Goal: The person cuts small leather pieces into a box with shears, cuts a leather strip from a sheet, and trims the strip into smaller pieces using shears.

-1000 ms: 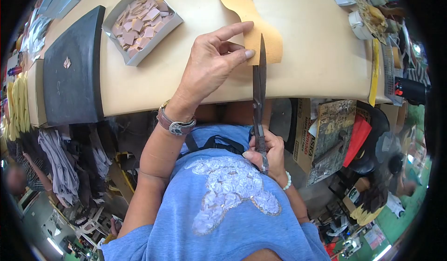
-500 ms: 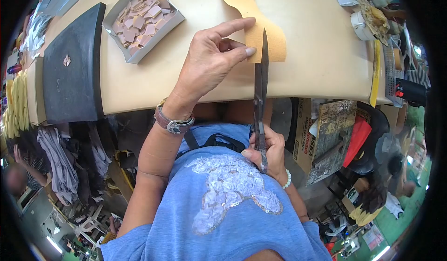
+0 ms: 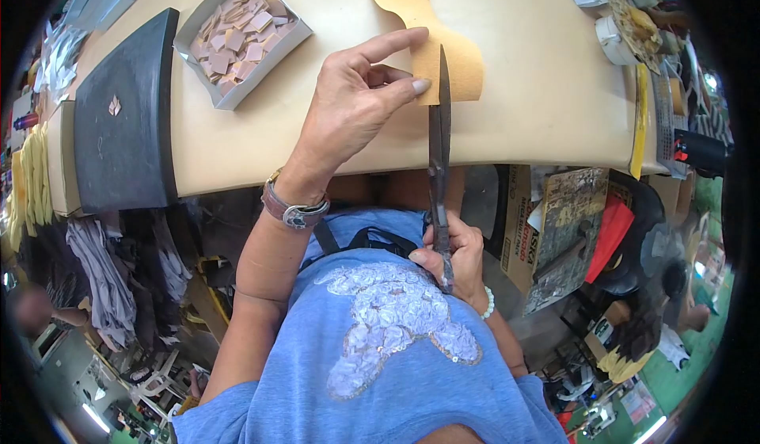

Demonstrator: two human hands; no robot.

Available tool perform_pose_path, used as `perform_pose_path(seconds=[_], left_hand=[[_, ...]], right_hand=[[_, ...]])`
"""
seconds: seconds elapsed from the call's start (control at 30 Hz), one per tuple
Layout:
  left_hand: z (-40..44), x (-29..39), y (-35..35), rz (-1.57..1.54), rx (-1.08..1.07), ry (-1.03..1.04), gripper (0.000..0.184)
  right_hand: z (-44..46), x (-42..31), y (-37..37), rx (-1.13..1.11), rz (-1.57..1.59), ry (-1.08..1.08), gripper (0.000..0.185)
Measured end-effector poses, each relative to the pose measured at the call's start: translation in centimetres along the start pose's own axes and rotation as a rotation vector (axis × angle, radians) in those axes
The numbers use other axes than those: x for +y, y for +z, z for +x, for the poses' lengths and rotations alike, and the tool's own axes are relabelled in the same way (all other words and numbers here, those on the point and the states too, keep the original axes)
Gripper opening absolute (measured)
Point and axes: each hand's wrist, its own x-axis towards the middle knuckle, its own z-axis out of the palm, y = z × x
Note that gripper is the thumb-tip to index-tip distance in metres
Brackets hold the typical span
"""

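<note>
My left hand (image 3: 358, 99) pinches the left edge of a yellow-orange sheet (image 3: 463, 60) between thumb and fingers. The sheet has a curved outline and looks like felt or foam; its far end reaches the top of the view. In my right hand (image 3: 463, 258), low by my waist, are long dark scissors (image 3: 437, 155) that point away from me. One blade lies over the sheet, and the other passes beneath it, mostly hidden. The sheet's near edge sits between the blades, just right of my left fingertips.
A grey box (image 3: 273, 56) full of small pinkish squares stands left on the cream table (image 3: 538, 111). Beside it is a black board (image 3: 131, 139) with a small piece on it. A yellow strip (image 3: 638, 123) and white containers line the right edge. Cartons (image 3: 518, 226) stand below.
The scissor blades have come closer together on the sheet. My left hand, the sheet and the blade tips have shifted slightly left.
</note>
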Motion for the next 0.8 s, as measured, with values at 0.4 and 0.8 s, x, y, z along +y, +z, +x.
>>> perform_pose_path(seconds=[0.4,0.8], left_hand=[[-0.3,-0.4,0.0,-0.05,0.003,0.0,0.048],[1.1,-0.3,-1.3,-0.07,-0.018,0.013,0.049]], right_hand=[[-0.4,-0.1,0.7,0.013,0.087,0.093,0.037],[-0.9,0.8,1.1,0.035,0.04,0.017,0.039]])
